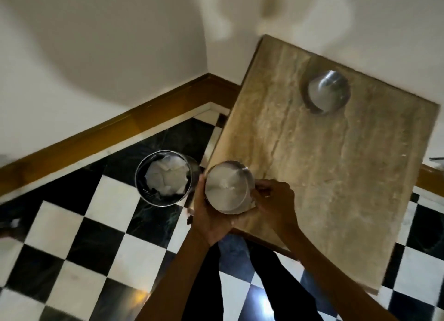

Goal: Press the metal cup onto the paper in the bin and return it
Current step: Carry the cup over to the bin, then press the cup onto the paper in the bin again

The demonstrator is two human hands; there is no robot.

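Both hands, left hand and right hand, grip the metal cup at the table's near-left edge; the bin with paper stands just left; second cup far right.

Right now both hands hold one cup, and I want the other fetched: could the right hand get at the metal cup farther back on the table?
Probably yes: the tabletop between the right hand and that metal cup lies bare, once it lets go.
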